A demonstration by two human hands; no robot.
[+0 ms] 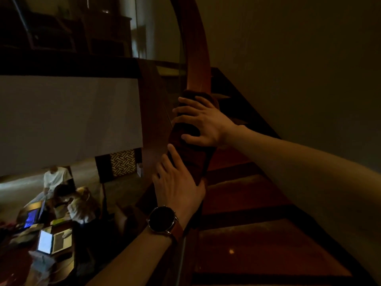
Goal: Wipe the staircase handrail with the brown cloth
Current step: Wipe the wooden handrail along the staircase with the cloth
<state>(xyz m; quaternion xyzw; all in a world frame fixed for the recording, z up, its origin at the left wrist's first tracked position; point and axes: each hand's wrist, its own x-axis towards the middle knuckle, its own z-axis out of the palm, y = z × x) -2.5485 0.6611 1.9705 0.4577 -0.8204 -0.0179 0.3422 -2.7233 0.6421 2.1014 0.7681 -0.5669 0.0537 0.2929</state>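
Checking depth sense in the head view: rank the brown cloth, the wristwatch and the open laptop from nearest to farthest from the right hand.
1. brown cloth: draped on the handrail, directly under the right hand, touching it.
2. wristwatch: lower in the view, on the other arm's wrist.
3. open laptop: far lower left, downstairs.

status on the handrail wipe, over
Left hand low, right hand high, both pressing brown cloth. Cloth draped over handrail. Rail ahead unobstructed.
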